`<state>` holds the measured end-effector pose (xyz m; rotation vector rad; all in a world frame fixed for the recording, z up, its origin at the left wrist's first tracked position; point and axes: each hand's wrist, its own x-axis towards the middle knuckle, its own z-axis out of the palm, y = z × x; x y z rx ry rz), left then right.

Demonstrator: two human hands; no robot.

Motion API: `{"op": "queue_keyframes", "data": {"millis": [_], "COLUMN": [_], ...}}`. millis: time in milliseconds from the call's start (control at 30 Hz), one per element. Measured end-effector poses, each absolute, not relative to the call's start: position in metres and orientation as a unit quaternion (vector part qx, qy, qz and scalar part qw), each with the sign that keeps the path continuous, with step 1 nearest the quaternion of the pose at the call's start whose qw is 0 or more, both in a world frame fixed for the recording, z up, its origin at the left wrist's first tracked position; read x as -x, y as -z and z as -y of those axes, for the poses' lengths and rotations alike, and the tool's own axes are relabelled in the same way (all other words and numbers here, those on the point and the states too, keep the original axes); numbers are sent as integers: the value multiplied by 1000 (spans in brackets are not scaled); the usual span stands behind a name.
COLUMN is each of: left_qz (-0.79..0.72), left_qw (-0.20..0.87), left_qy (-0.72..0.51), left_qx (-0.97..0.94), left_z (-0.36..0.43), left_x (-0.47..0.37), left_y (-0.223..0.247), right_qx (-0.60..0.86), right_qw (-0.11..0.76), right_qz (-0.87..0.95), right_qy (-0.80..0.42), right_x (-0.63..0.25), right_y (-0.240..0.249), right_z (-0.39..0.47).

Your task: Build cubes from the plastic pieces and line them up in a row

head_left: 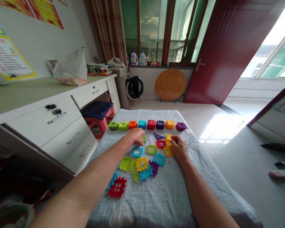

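My left hand [137, 136] is closed on a green interlocking tile [144, 138], mostly hidden behind the fingers. My right hand [180, 147] pinches a yellow interlocking tile [168, 138] at its right edge. Just below that tile lies another yellow tile [169, 151], with a red tile [161, 144] to its left. A purple piece [159, 136] lies between the hands, and a green window tile [152, 149] sits nearer to me. Below my left hand is a blue window tile [137, 151]. Along the far side runs a row of assembled cubes, including a red cube [151, 124].
Nearer to me are more loose tiles: a yellow one [142, 164] overlapping others, a blue one [159, 160] and a red one [117, 187]. All rest on a cloth-covered table [166, 199]. A stool [98, 112] and a white desk [61, 126] stand at the left.
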<state>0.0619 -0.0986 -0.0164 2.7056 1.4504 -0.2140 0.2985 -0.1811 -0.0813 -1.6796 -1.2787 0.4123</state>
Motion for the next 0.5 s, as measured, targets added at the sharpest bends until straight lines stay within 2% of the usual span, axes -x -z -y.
{"op": "queue_keyframes", "data": {"millis": [267,500], "left_qz": [-500,-574], "left_qw": [7,-7], "left_qy": [-69,14], "left_qx": [-863,-819], "left_z": [78,24], "left_x": [41,104], "left_y": [-17,-26], "right_qx": [688,696], "right_qw": [460,449], "right_qz": [537,537], "right_qy": [-161,-160], "right_x": [-301,-301], "right_y": [87,86], "right_z": [179,179]}}
